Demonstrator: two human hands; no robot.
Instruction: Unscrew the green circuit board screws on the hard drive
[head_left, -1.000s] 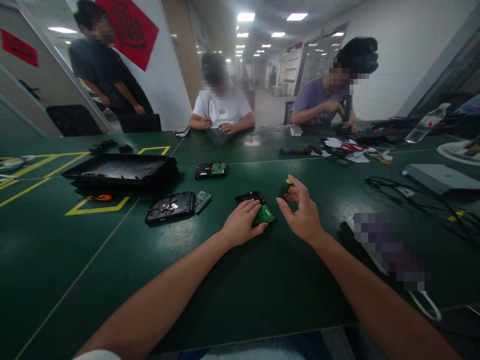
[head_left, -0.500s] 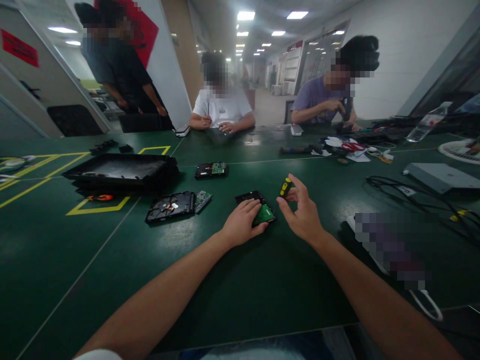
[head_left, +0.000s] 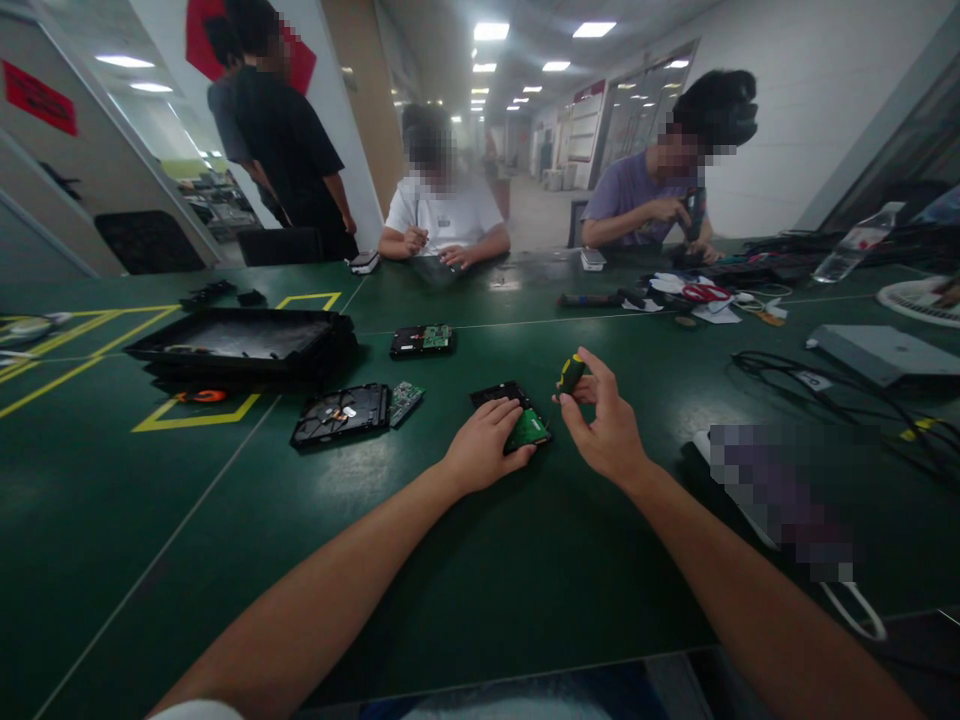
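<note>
A black hard drive [head_left: 493,393] with a green circuit board lies on the table before me. My left hand [head_left: 486,442] rests across it, its fingers over the top and the thumb along the near edge, holding it down. In the fingertips of my right hand [head_left: 604,418] is a small yellow-and-black screwdriver [head_left: 572,374], its handle tilted and its shaft pointing down toward the drive's right edge. Where the tip meets the drive is too small to make out. To the left lie another opened hard drive [head_left: 341,414] and a loose circuit board [head_left: 406,402].
Farther back sits a third drive [head_left: 422,341]. Stacked black trays [head_left: 240,335] stand at left, with an orange-handled tool [head_left: 201,396] in front. A pouch [head_left: 780,500], cables [head_left: 840,390] and a grey metal box [head_left: 885,355] occupy the right. Two people work across the table; others stand behind.
The screwdriver handle has turned slightly between my right fingers. My left hand and the drive stay put. The standing people at back left have shifted right.
</note>
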